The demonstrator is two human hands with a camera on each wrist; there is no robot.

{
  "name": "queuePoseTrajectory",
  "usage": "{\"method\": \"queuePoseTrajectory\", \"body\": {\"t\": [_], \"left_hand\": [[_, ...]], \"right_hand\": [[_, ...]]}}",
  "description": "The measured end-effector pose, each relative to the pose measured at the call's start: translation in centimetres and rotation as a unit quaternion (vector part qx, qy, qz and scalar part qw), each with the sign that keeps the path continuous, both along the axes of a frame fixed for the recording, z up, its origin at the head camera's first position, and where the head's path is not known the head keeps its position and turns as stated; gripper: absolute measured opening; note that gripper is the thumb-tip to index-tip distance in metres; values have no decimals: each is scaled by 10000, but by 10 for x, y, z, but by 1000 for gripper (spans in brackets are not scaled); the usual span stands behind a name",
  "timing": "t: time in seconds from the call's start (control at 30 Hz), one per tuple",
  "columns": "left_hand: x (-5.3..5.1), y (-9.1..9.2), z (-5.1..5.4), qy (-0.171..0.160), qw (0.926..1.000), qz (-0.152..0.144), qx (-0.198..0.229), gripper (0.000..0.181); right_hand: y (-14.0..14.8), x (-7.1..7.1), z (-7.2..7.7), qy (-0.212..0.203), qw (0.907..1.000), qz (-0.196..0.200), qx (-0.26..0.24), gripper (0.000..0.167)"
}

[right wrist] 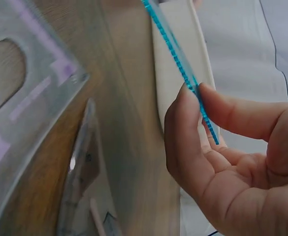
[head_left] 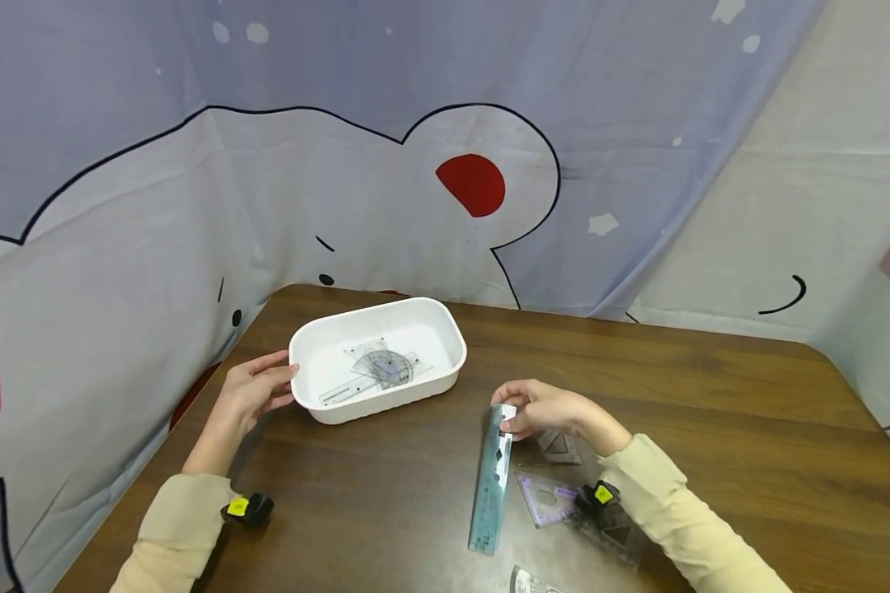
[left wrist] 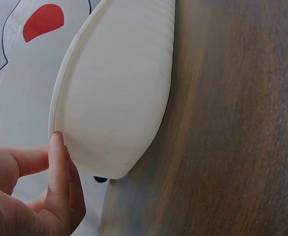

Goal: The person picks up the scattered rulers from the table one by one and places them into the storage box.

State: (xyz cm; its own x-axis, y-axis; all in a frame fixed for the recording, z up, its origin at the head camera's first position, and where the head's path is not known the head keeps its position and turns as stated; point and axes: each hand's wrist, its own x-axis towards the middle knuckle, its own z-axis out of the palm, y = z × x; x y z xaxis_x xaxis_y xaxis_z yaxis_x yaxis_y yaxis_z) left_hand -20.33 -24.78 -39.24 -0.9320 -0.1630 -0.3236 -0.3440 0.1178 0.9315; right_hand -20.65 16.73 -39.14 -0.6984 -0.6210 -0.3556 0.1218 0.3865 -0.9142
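- Fingers (left wrist: 60,182) of the left hand (head_left: 250,390) are clamped on the near end of a white tub, pinching its rim.
- White tub (head_left: 386,406), oblong with rounded corners and smooth walls, sits on the brown wooden tabletop (head_left: 356,511).
- Inside the tub lie see-through drawing tools, overlapping: a straight ruler (head_left: 344,391) with black markings, a triangle (head_left: 362,349) and a rounded protractor (head_left: 393,369).
- Right of the tub, well apart from it, is a long teal ruler (head_left: 492,486), translucent, with small dark shapes at its upper end; from the right wrist, its edge looks bright blue and ridged. I can't tell whether its lower end touches the wood.
- Right hand (head_left: 545,409) has that ruler's upper end pinched between thumb and fingers.
- Just beside lie a curved clear piece (head_left: 530,582), partly out of sight, a purple-marked triangle (head_left: 532,494) and a small clear triangle (head_left: 561,448).
- Farthest right, another clear piece (head_left: 617,537) lies partly under the sleeve.
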Motion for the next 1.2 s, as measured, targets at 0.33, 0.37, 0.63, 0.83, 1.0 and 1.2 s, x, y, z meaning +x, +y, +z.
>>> {"method": "queuePoseTrajectory", "body": {"t": [0.33, 0.37, 0.63, 0.83, 1.0, 1.2], "left_hand": [[-1, 1, 0, 60, 10000, -26, -14, 66], [-1, 1, 0, 49, 10000, -23, -44, 65], [0, 0, 0, 61, 9999, -90, 59, 66], [0, 0, 0, 72, 9998, -127, 110, 67], [2, -1, 0, 37, 9999, -124, 50, 67], [1, 0, 1, 44, 9999, -118, 100, 68]], "right_hand": [[-9, -11, 19, -312, 9982, -5, -515, 30], [-10, -12, 21, -315, 9980, 9, -553, 29], [-22, -20, 34, -546, 9937, -310, -925, 26], [-36, -28, 43, -572, 9901, -633, -1117, 23], [-53, -34, 50, -674, 9860, -906, -1230, 23], [-75, -45, 56, -826, 9770, -1468, -1308, 29]]}}
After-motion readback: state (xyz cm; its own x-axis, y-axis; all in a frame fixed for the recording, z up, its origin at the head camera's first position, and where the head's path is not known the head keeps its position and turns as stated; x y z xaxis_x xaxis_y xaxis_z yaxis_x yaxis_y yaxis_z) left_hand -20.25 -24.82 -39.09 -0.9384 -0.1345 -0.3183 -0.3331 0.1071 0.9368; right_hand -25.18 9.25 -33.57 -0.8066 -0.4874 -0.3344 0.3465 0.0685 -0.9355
